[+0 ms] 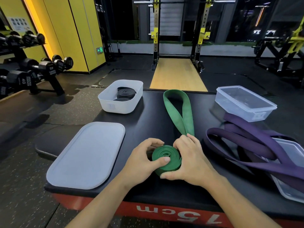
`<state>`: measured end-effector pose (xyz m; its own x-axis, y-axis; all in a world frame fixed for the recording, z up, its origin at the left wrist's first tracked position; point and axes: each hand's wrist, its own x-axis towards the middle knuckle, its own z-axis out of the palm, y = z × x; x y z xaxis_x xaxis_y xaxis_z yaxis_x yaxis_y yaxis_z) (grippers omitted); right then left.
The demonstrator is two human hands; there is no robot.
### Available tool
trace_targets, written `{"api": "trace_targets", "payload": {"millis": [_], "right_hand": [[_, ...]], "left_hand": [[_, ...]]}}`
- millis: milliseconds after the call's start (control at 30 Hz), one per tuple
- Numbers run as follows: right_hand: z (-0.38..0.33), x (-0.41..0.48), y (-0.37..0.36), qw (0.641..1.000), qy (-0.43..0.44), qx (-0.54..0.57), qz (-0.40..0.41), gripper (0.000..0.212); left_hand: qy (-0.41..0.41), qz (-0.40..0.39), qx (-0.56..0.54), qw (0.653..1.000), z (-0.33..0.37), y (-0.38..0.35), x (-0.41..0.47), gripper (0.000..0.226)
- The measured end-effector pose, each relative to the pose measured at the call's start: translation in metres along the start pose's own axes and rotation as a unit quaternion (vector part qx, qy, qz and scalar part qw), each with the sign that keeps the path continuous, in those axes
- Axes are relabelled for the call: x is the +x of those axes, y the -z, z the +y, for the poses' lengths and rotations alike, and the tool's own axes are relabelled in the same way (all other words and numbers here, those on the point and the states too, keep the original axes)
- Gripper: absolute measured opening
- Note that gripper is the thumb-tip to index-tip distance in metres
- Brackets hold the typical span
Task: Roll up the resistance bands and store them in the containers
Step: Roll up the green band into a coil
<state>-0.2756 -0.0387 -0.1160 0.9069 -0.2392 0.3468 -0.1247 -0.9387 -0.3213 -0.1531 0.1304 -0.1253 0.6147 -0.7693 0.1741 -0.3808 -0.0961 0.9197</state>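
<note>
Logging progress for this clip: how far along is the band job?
Done: rolled black bands sit in the white tub. In hand: the left hand and right hand grip the green band, partly rolled, its loop lying flat ahead. Left: the purple bands lie loose, the clear container shows nothing inside, and the white lid lies aside.

Left hand (143, 160) curled; right hand (192, 159) curled.

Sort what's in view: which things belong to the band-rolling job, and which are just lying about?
Job: green band, held by left hand and right hand; purple bands; white bin with black rolls; clear tub; white lid.
Lying about: dumbbells; squat rack.
</note>
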Motion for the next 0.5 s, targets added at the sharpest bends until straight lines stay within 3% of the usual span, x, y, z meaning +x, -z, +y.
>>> {"api": "trace_targets", "payload": {"millis": [133,267,500], "right_hand": [[-0.004,0.000,-0.001,1.000,-0.003,-0.007,0.011,0.085],[-0.012,0.000,-0.004,1.000,-0.008,-0.006,-0.019,0.112],[-0.021,-0.004,-0.006,0.999,-0.037,-0.009,0.013,0.076]], "left_hand": [[-0.017,-0.013,-0.029,0.999,0.003,0.001,0.002,0.045],[-0.025,-0.044,-0.045,0.998,0.005,0.005,0.008,0.044],[-0.014,-0.002,0.044,0.999,0.009,-0.010,-0.004,0.049]]}}
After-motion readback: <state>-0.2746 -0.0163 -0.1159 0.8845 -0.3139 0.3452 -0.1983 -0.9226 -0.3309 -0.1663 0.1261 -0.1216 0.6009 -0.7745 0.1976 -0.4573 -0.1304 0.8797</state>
